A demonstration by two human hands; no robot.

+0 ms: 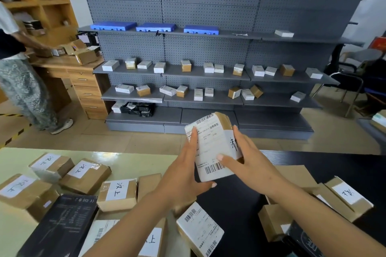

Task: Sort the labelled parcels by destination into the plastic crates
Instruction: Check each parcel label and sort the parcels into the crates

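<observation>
I hold a brown cardboard parcel (215, 144) with a white shipping label and barcodes up in front of me, above the tables. My left hand (186, 175) grips its left side and bottom edge, thumb under the lower corner. My right hand (246, 158) clasps its right side, thumb across the label. Several labelled brown parcels (85, 175) lie on the pale table (18, 233) at the left. More parcels (346, 198) lie on the black table (234, 204) at the right. No plastic crate for sorting is in view near me.
A grey pegboard shelf unit (208, 73) with several small boxes stands across the floor ahead; three flat blue trays (155, 26) lie on its top shelf. Another person (23, 81) stands at a wooden desk at the left. A black box (60, 227) lies at my lower left.
</observation>
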